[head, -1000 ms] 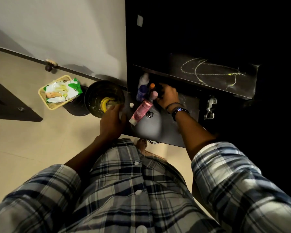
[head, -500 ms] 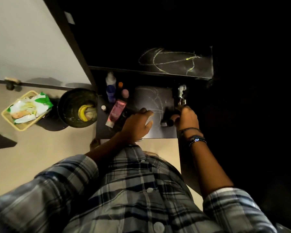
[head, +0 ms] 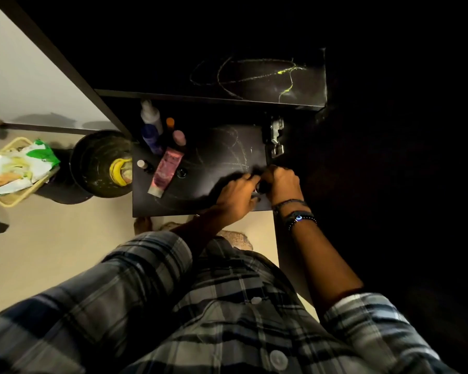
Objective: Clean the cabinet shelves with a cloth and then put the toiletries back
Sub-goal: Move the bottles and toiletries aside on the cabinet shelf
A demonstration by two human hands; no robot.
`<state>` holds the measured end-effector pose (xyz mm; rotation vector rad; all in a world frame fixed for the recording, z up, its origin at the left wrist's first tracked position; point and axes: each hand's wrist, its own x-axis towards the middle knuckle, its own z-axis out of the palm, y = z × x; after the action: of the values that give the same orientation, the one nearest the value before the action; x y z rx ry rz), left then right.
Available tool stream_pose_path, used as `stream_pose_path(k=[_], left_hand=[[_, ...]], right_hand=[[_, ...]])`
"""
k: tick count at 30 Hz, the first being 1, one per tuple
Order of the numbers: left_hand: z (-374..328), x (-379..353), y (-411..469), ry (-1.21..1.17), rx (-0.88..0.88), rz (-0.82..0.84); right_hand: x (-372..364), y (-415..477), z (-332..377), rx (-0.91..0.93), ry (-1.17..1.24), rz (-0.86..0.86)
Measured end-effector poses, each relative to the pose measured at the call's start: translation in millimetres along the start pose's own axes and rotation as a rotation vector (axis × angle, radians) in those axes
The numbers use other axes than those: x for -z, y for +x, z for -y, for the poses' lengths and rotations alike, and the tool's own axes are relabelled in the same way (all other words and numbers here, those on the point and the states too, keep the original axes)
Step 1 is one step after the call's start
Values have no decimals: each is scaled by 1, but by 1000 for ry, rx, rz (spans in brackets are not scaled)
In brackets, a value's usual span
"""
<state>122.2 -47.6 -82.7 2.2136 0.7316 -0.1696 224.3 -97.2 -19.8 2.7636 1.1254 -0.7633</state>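
The dark lower cabinet shelf carries toiletries along its left side: a white bottle, a blue bottle, an orange-capped bottle, a pink-capped bottle, a pink tube lying flat and a small white-capped vial. At the shelf's front right corner my left hand and my right hand meet, both closed around a small dark bottle. My left hand is motion-blurred. No cloth can be made out in the dark.
The upper shelf bears yellow chalk scribbles. A metal hinge sits on the cabinet's right wall. On the floor at left stand a dark bin holding a banana peel and a yellow basket of packets.
My left hand left the bin, crossed the shelf and joined my right hand. My right hand moved from the toiletries at left to the front right corner with the small bottle.
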Motion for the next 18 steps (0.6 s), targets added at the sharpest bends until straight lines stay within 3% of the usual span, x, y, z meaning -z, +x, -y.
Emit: stream_pose_path(k=[7, 12, 18], left_hand=[[0, -2, 2, -38, 20, -20], [21, 26, -24, -83, 71, -184], [72, 61, -77, -169, 240, -231]], right_hand=[[4, -6, -2, -12, 29, 26], [1, -8, 8, -45, 193, 1], [-13, -20, 60, 189, 293, 16]])
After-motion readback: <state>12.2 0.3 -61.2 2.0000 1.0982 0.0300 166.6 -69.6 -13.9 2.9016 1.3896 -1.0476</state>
